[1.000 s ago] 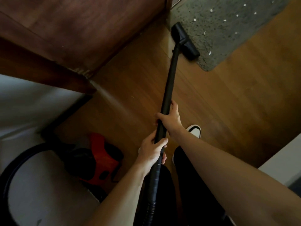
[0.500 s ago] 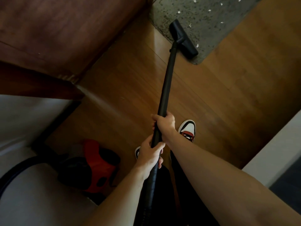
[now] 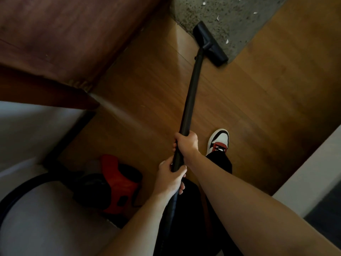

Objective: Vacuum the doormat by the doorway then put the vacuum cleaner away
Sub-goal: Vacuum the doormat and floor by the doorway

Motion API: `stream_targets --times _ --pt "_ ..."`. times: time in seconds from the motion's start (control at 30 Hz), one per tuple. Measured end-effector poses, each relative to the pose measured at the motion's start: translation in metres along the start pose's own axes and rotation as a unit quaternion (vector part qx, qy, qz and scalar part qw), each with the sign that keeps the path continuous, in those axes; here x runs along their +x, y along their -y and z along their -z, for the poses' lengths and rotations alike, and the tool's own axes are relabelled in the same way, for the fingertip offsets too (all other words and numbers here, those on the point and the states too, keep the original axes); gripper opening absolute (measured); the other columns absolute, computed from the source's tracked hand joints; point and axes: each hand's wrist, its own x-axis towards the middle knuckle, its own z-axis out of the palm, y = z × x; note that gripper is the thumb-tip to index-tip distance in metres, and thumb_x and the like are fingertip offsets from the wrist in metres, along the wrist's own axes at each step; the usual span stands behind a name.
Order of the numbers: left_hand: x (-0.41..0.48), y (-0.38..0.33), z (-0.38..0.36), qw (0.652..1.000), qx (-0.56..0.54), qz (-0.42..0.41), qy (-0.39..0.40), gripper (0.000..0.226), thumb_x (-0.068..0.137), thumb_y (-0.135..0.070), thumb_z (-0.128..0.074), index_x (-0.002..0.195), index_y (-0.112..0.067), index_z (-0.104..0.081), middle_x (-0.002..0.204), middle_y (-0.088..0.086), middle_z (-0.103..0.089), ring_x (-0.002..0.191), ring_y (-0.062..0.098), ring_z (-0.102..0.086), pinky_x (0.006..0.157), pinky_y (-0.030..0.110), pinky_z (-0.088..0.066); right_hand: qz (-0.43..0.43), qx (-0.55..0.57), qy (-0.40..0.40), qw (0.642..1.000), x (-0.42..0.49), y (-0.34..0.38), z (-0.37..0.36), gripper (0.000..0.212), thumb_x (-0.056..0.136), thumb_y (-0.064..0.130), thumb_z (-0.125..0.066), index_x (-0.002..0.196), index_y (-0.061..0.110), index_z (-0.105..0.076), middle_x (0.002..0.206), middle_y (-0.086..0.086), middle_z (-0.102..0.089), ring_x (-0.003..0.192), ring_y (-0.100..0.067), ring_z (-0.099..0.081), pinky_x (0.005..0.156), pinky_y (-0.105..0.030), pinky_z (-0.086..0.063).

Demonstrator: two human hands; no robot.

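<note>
Nozzle [image 3: 209,44] at mat [image 3: 230,24] edge.
Your left hand [image 3: 170,179] and right hand [image 3: 186,143] grip the wand [image 3: 190,100], which points matward; right leads.

Far part of the doormat [image 3: 230,21] beyond the top edge — the black hose [image 3: 18,190] off the left edge
</note>
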Motion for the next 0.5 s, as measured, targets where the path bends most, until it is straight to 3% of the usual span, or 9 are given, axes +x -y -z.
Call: stream_targets --times 0.13,0.3,0.37,0.5 --pt "0.001 0.002 -0.006 1.0 0.017 -0.01 -0.024 0.016 0.089 -0.026 -0.069 0.1 -0.035 -0.062 0.087 0.01 -0.072 0.048 0.026 -0.061 0.046 0.03 -0.05 0.04 -0.038 -0.036 0.998 0.003 -0.004 0.005 0.019 0.095 0.012 -0.064 0.11 0.01 -0.053 0.068 -0.008 -0.061 0.047 -0.014 -0.057 0.049 -0.029 -0.053" --pt "0.005 0.0 -0.017 0.999 0.02 -0.008 -0.034 0.026 0.088 -0.026 -0.072 0.107 -0.038 -0.06 0.087 0.011 -0.073 0.046 0.026 -0.061 0.046 0.032 -0.052 0.06 -0.046 -0.044 0.996 0.013 -0.006 0.015 0.02 0.093 0.013 -0.064 0.11 0.015 -0.052 0.07 -0.009 -0.063 0.049 -0.016 -0.059 0.051 -0.032 -0.056" --pt "0.01 -0.006 -0.024 0.999 0.011 -0.011 -0.038 0.027 0.088 -0.023 -0.071 0.101 -0.045 -0.061 0.089 0.013 -0.072 0.045 0.026 -0.06 0.044 0.03 -0.049 0.059 -0.035 -0.044 0.997 0.019 -0.001 0.021 0.021 0.092 0.012 -0.064 0.11 0.016 -0.052 0.071 -0.01 -0.063 0.05 -0.017 -0.06 0.052 -0.033 -0.056" --pt "0.024 -0.024 -0.044 0.999 0.012 -0.028 -0.03 0.039 0.092 -0.018 -0.067 0.083 -0.055 -0.063 0.065 0.004 -0.066 0.045 0.027 -0.056 0.044 0.032 -0.048 0.049 -0.006 -0.024 0.999 0.036 0.02 0.038 0.019 0.091 0.009 -0.062 0.106 0.016 -0.053 0.071 -0.011 -0.061 0.052 -0.02 -0.059 0.053 -0.034 -0.055"
